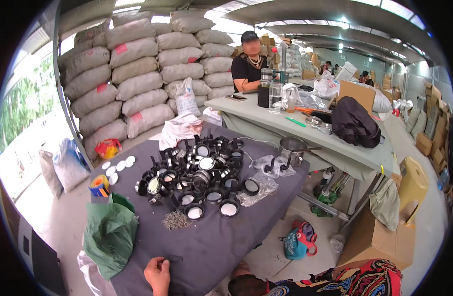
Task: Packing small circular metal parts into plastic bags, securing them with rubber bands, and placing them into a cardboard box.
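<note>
Hands first: only one shows, the left hand, low at the near edge of the desk, its fingers curled loosely and pinching nothing that I can make out. Its fingertips sit just beside a small dark strip lying flat on the grey cloth. The right hand is out of sight below the picture.

To my eye this is a pause between pieces: one small part is being reached for or has been laid down, while the pile of black rings waits farther up the desk. A next move would call for closing thumb and finger on the thin strip, which lies flat and gives little edge to catch.

The rings are round, black-rimmed, many with pale or shiny centres and short handles, heaped and overlapping. A little heap of wire clips lies just beside them, and a green bag slumps at the desk's left edge.
</note>
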Motion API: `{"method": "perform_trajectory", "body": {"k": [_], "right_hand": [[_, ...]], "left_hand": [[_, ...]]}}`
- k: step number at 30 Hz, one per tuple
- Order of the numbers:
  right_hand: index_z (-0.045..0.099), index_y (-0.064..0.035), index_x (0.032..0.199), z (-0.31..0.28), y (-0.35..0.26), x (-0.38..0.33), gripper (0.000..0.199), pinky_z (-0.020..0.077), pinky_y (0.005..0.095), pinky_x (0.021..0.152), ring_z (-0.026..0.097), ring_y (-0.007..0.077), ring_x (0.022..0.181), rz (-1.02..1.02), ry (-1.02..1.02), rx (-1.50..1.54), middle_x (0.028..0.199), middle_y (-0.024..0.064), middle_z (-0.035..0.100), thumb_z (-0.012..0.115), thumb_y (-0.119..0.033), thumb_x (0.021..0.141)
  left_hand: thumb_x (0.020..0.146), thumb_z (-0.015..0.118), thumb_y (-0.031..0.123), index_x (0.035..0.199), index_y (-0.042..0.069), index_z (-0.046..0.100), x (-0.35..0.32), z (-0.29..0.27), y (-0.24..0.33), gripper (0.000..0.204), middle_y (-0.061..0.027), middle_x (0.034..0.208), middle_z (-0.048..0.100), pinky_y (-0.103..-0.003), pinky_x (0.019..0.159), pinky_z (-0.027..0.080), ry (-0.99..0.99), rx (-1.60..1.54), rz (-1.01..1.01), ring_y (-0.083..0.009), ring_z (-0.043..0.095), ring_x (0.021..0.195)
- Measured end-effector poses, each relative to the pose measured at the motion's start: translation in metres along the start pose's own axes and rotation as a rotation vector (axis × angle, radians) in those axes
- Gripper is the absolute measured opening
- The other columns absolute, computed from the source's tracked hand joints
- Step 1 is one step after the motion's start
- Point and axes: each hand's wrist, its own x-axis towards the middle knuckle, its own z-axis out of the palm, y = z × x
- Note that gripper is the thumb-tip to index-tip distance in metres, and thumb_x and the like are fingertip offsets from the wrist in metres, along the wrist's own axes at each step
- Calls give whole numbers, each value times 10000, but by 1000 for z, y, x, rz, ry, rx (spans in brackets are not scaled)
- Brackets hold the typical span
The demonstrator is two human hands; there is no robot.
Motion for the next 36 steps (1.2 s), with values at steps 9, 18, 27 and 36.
{"method": "perform_trajectory", "body": {"k": [9, 18, 27, 36], "right_hand": [[671, -18, 881, -31, 15, 14, 305, 487, 483, 686, 631, 358, 725, 76, -97, 23, 820, 203, 658, 584, -304, 818], [674, -26, 874, -51, -12, 112, 269, 491, 473, 674, 638, 332, 723, -51, 94, 108, 819, 183, 662, 586, -271, 804], [677, -33, 867, -54, -16, 153, 235, 494, 464, 661, 646, 307, 721, -274, 245, 156, 819, 163, 665, 589, -237, 790], [616, 2, 815, -254, -190, 26, 217, 495, 361, 630, 646, 285, 680, -171, 486, 694, 743, 147, 657, 552, -189, 892]], "left_hand": [[733, 715, 146, 1004, 35, 645, -17, -27, 47, 301, -158, 921, 598, -448, 807, 428, -309, 257, 186, -369, 534, 891], [784, 687, 197, 997, 34, 657, -19, -12, 58, 270, -155, 867, 603, -448, 779, 430, -259, 327, 214, -361, 545, 847], [753, 704, 88, 809, 24, 651, -27, 0, 14, 101, -106, 733, 620, -385, 672, 473, -53, 373, 438, -273, 582, 701], [738, 713, 83, 919, 66, 697, -21, 2, 21, 182, -68, 783, 634, -335, 705, 479, -109, 304, 226, -233, 591, 769]]}}
